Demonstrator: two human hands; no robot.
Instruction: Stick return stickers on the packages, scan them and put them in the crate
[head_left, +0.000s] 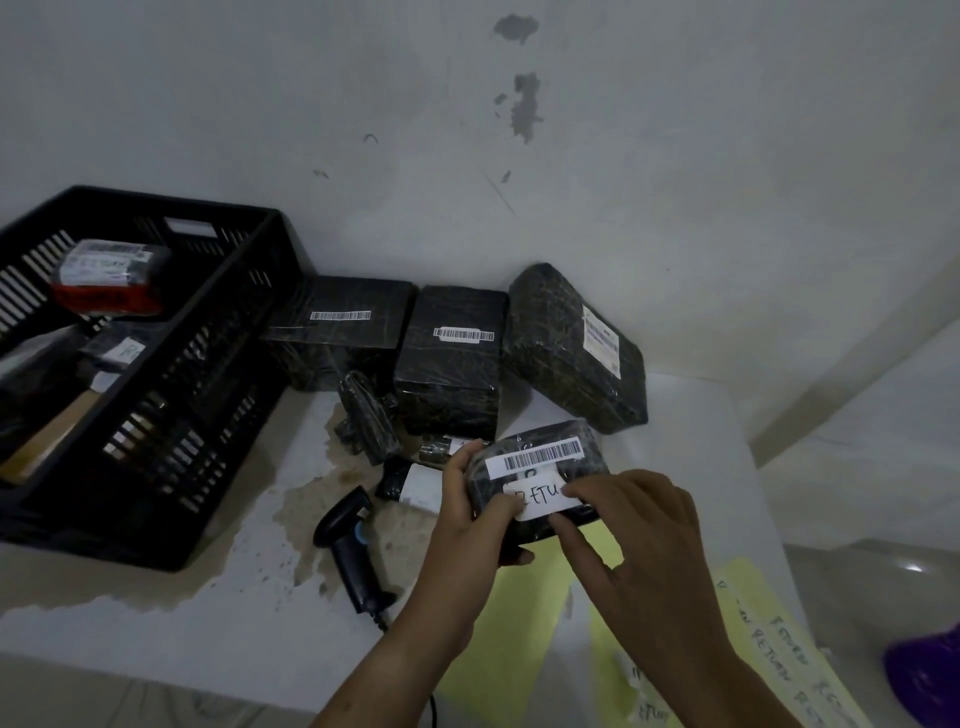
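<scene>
Your left hand (467, 514) grips a small black-wrapped package (592, 462) from its left side, held just above the table (208, 623), barcode label facing up. Below that label lies a white return sticker (537, 496) with handwritten letters; your right hand (639, 540), fingers curled, pinches its right end between fingertip and thumb against the wrap.

Under your hands lie yellow sheets (519, 623) bearing more handwritten stickers. A black handheld scanner (348, 535) rests on the table just left of your left wrist, with two small parcels (415, 486) beside it. Beyond, three larger black packages (452, 364) stand in a row against the wall, each with a white label, and a small wrapped bundle (366, 415) leans in front of them. The black slatted crate (208, 395) sits at the table's left, already holding a labelled package (111, 275) and others. A purple object (930, 675) shows at the right edge.
</scene>
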